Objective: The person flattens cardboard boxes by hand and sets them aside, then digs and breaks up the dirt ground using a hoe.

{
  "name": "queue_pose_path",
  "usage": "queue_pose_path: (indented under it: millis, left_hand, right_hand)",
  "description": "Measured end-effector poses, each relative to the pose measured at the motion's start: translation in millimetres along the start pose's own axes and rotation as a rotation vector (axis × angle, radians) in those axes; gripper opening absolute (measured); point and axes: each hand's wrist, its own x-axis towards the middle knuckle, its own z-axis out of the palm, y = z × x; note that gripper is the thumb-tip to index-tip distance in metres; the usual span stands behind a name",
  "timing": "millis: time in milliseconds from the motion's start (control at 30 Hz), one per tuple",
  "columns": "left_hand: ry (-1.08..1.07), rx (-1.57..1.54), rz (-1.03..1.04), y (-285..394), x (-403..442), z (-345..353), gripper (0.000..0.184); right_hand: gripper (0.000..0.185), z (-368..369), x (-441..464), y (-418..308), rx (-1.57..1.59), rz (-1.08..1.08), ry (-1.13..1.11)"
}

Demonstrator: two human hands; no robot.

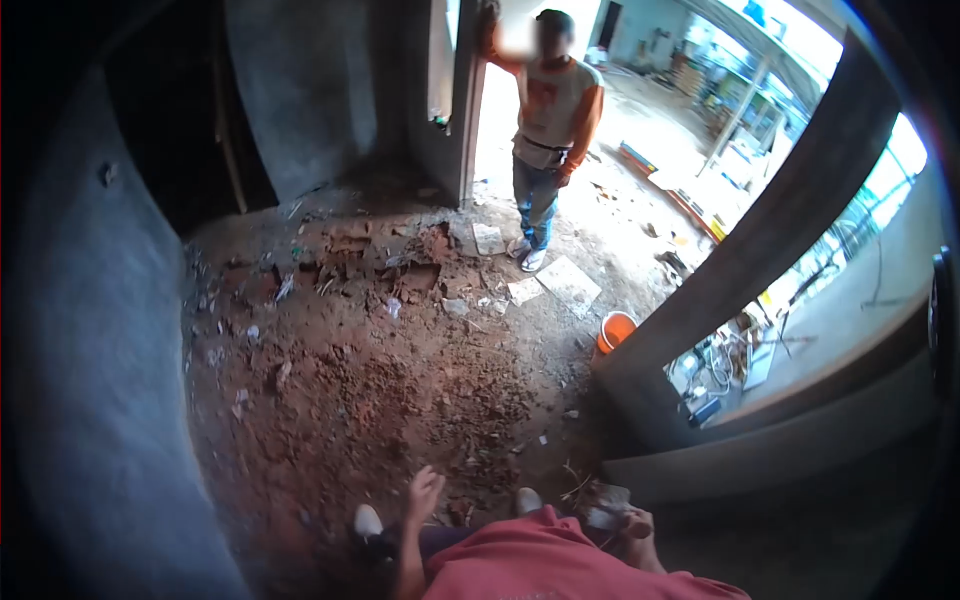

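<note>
My left hand (426, 492) is held in front of my body above the dirt floor, its fingers loosely bent and apart, with nothing visible in it. At my right side, my right hand (637, 526) is closed around the handle of what looks like a trowel (607, 512), its flat grey blade pointing away from my palm. The blade's edges are blurred against the floor behind it.
Broken red soil (400, 370) and rubble cover the floor. A person (548, 120) stands in the doorway, one arm raised to the frame. An orange bucket (615, 331) stands by the right-hand wall near flat tile pieces (570, 286). A grey wall (100, 330) rises on the left.
</note>
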Motion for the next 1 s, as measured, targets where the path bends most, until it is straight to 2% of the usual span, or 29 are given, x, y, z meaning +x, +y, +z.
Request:
queue_pose_path:
  millis: [33,67,100,167,200,233,267,333,400,467,500,600,700,800,867,900,933,1000]
  left_hand:
    - [-0.061,0.171,0.076,4.6,-15.3,34.8,0.064]
    - [-0.144,0.095,0.056,-5.6,-24.1,63.8,0.063]
    - [-0.177,0.060,-0.014,-10.1,-37.1,89.7,0.062]
    - [-0.188,0.004,-0.102,-11.4,-70.4,130.6,0.061]
    - [-0.173,-0.034,-0.118,-2.0,-86.0,144.6,0.060]
    - [-0.158,-0.072,-0.133,0.2,-96.5,153.8,0.060]
    - [-0.132,-0.083,-0.144,-4.9,-103.3,158.1,0.060]
    - [-0.026,-0.142,-0.114,-15.6,-115.5,162.8,0.059]
    - [0.096,-0.178,-0.118,3.7,-123.0,165.9,0.053]
    - [0.177,-0.356,-0.129,4.4,-129.5,161.5,0.046]
    - [0.174,-0.373,-0.184,21.2,-130.5,160.4,0.043]
    - [-0.011,-0.481,-0.207,38.4,-114.1,158.1,0.064]
    - [-0.182,-0.616,-0.351,55.0,-88.8,152.9,0.080]
    - [-0.167,-0.683,-0.371,86.7,-72.2,144.9,0.077]
    - [-0.103,-0.639,-0.325,97.6,-63.1,136.2,0.069]
    - [-0.033,-0.577,-0.282,99.4,-62.4,133.5,0.066]
    - [-0.030,-0.608,-0.280,92.9,-60.1,127.9,0.066]
    - [0.049,-0.887,-0.243,78.4,-52.2,127.9,0.066]
  right_hand:
    - [0.012,8.8,-1.0,-26.0,-0.085,-0.055,-0.103]
    - [0.016,24.0,-6.9,-60.2,-0.164,-0.119,-0.201]
    - [0.018,42.8,-13.9,-93.9,-0.046,-0.004,-0.255]
    - [0.024,97.8,-36.2,-173.5,0.267,0.380,-0.264]
    - [0.027,117.5,-38.0,-198.1,0.295,0.461,-0.269]
    - [0.027,106.3,9.0,-164.5,0.399,0.623,-0.343]
    - [0.026,125.4,13.3,-179.5,0.283,0.572,-0.360]
    - [0.022,177.7,-28.3,-243.5,0.183,0.602,-0.352]
    - [0.024,185.0,19.6,-214.1,0.025,0.577,-0.385]
    - [0.026,215.6,19.1,-213.2,-0.150,0.563,-0.451]
    - [0.027,241.0,-19.7,-252.7,-0.154,0.528,-0.602]
    - [0.029,281.9,-17.3,-232.2,-0.264,0.408,-0.880]
    - [0.024,332.9,-33.2,-222.6,-0.304,0.362,-0.894]
    - [0.018,355.1,103.4,-94.1,-0.441,0.199,-1.037]
    - [0.018,404.1,87.2,-94.8,-0.694,0.305,-0.784]
    - [0.016,424.5,87.2,-88.4,-0.859,0.263,-0.703]
    - [0.016,445.6,77.1,-85.6,-0.890,0.257,-0.700]
    - [0.018,484.0,43.3,-89.0,-0.895,0.227,-0.736]
